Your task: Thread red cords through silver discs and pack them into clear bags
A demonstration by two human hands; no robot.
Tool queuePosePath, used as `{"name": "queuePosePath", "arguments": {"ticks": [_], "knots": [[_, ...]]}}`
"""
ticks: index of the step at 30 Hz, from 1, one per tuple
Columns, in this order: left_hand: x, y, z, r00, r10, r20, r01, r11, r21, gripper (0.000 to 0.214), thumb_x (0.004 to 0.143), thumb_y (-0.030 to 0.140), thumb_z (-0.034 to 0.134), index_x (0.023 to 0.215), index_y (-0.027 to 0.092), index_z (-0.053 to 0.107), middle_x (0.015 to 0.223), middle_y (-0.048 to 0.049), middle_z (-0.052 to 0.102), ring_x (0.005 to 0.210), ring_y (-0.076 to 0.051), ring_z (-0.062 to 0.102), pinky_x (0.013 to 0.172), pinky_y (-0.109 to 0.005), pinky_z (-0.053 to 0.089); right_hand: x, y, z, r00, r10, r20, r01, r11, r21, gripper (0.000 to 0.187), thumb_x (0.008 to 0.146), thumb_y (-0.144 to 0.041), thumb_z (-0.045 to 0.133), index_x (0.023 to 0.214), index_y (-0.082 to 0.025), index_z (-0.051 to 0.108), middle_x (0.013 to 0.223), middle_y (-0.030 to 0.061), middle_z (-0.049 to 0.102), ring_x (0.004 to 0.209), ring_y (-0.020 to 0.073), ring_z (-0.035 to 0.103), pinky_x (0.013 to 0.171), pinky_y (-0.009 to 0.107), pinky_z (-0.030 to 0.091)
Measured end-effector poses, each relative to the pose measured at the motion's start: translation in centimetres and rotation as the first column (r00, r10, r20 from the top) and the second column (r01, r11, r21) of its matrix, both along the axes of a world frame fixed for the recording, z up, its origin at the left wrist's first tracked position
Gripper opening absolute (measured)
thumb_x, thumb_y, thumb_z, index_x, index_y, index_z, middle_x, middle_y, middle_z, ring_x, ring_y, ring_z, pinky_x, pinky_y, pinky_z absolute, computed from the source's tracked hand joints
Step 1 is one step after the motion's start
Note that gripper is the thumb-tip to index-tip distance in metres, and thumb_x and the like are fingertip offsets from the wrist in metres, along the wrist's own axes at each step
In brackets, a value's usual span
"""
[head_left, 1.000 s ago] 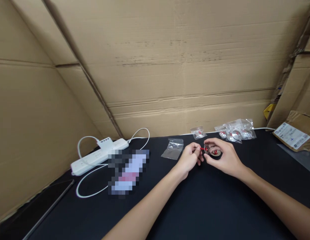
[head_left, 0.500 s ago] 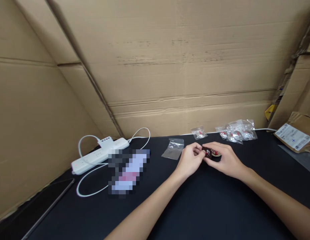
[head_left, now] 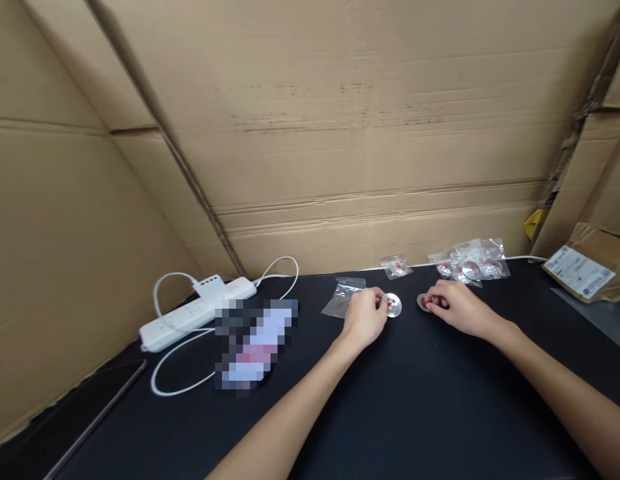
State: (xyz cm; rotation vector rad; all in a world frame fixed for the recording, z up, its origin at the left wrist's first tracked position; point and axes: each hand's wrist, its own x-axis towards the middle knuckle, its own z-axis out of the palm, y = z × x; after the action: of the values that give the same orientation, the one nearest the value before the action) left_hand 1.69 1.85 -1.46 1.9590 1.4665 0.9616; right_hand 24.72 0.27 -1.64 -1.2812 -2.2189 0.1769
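Note:
Two round metal discs with red marks are in my hands, a little apart over the black table. My left hand (head_left: 366, 316) pinches the edge of the silver disc (head_left: 393, 307), whose shiny face with small red marks is turned up. On the right, my right hand (head_left: 454, 307) has its fingers closed on the other disc (head_left: 421, 303); much of that disc is hidden behind the fingertips. A clear plastic bag (head_left: 340, 298) lies flat just beyond my left hand, partly covered by it.
Behind my hands lie a small bag (head_left: 396, 266) with a red-marked disc and several more bagged discs (head_left: 471, 265). A labelled brown package (head_left: 585, 270) sits at right. Leftward are a white power strip (head_left: 200, 310), its cables and a pixelated item (head_left: 260, 343). Cardboard walls (head_left: 310, 147) enclose the table.
My hands were together, holding a dark-looking round piece and another disc. They have moved apart, each with one disc; the left one now shows its silver face.

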Motion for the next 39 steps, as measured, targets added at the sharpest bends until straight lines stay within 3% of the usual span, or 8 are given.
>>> {"name": "queuePosePath", "arguments": {"ticks": [8, 13, 20, 23, 28, 33, 36, 39], "knots": [[-0.1, -0.7, 0.0, 0.928, 0.073, -0.367, -0.01, 0.985, 0.172, 0.022, 0.087, 0.016, 0.048, 0.089, 0.02, 0.07, 0.092, -0.0105, 0.065, 0.084, -0.024, 0.063, 0.066, -0.03, 0.041, -0.8, -0.6, 0.0, 0.999, 0.032, 0.02, -0.031, 0.999, -0.036, 0.019, 0.087, -0.015, 0.054, 0.076, -0.02, 0.068, 0.072, 0.0018, 0.056, 0.061, 0.0137, 0.054, 0.057, 0.025, 0.041], [0.1, -0.8, 0.0, 0.918, 0.09, -0.385, 0.011, 0.968, 0.251, 0.024, 0.089, 0.016, 0.044, 0.091, 0.02, 0.068, 0.093, -0.008, 0.061, 0.09, -0.024, 0.059, 0.074, -0.032, 0.043, -1.3, -1.0, 0.2, 0.996, 0.082, -0.023, -0.083, 0.995, -0.054, 0.02, 0.09, -0.014, 0.051, 0.076, -0.02, 0.065, 0.073, 0.0015, 0.056, 0.062, 0.0134, 0.053, 0.059, 0.025, 0.042], [1.2, -2.5, 0.6, 0.913, -0.118, -0.391, 0.254, 0.914, 0.317, 0.022, 0.091, 0.028, 0.049, 0.085, 0.019, 0.068, 0.088, -0.0074, 0.056, 0.092, -0.024, 0.051, 0.08, -0.035, 0.044, -2.4, -1.6, 0.6, 0.985, 0.167, -0.034, -0.169, 0.984, -0.062, 0.019, 0.089, -0.011, 0.052, 0.079, -0.02, 0.066, 0.076, 0.0018, 0.06, 0.071, 0.0153, 0.058, 0.069, 0.028, 0.046], [1.5, -2.9, 0.5, 0.911, -0.175, -0.374, 0.296, 0.908, 0.296, 0.019, 0.089, 0.027, 0.051, 0.081, 0.018, 0.065, 0.088, -0.0076, 0.054, 0.091, -0.024, 0.05, 0.081, -0.036, 0.044, -2.6, -1.7, 0.7, 0.983, 0.16, -0.092, -0.169, 0.981, -0.099, 0.019, 0.09, -0.012, 0.051, 0.081, -0.02, 0.066, 0.075, 0.0017, 0.062, 0.069, 0.0153, 0.059, 0.067, 0.027, 0.046], [1.7, -2.9, 0.1, 0.936, -0.208, -0.284, 0.272, 0.94, 0.206, 0.005, 0.082, 0.023, 0.058, 0.082, 0.018, 0.061, 0.087, -0.007, 0.057, 0.089, -0.025, 0.054, 0.08, -0.037, 0.045, -2.6, -1.6, 0.6, 0.966, 0.13, -0.223, -0.172, 0.968, -0.185, 0.015, 0.093, -0.018, 0.049, 0.085, -0.019, 0.063, 0.077, 0.0016, 0.064, 0.067, 0.0149, 0.061, 0.063, 0.027, 0.047], [2.0, -2.9, 0.3, 0.961, -0.273, -0.036, 0.275, 0.956, 0.104, 0.004, 0.078, 0.015, 0.058, 0.078, 0.018, 0.061, 0.081, -0.0061, 0.064, 0.078, -0.02, 0.06, 0.07, -0.03, 0.046, -3.0, -1.3, 0.4, 0.919, 0.054, -0.389, -0.13, 0.977, -0.171, 0.015, 0.094, -0.026, 0.048, 0.083, -0.019, 0.055, 0.071, 0.0003, 0.061, 0.065, 0.0145, 0.057, 0.06, 0.026, 0.044], [2.2, -2.6, 0.5, 0.959, -0.252, 0.128, 0.252, 0.968, 0.016, 0.006, 0.076, 0.013, 0.057, 0.076, 0.017, 0.061, 0.072, -0.0032, 0.064, 0.066, -0.016, 0.059, 0.061, -0.026, 0.044, -3.2, -1.3, 0.9, 0.819, 0.013, -0.573, -0.165, 0.963, -0.214, 0.016, 0.093, -0.032, 0.051, 0.085, -0.018, 0.053, 0.067, -0.0003, 0.06, 0.06, 0.0132, 0.054, 0.06, 0.027, 0.043], [2.3, -2.1, 0.4, 0.925, -0.172, 0.338, 0.216, 0.971, -0.099, 0.005, 0.076, 0.013, 0.057, 0.078, 0.017, 0.058, 0.067, -0.0013, 0.064, 0.061, -0.014, 0.06, 0.055, -0.023, 0.043, -3.2, -1.5, 1.8, 0.661, -0.056, -0.748, -0.22, 0.939, -0.264, 0.017, 0.088, -0.033, 0.058, 0.084, -0.017, 0.055, 0.068, 0.002, 0.064, 0.058, 0.012, 0.053, 0.06, 0.027, 0.044]]}}
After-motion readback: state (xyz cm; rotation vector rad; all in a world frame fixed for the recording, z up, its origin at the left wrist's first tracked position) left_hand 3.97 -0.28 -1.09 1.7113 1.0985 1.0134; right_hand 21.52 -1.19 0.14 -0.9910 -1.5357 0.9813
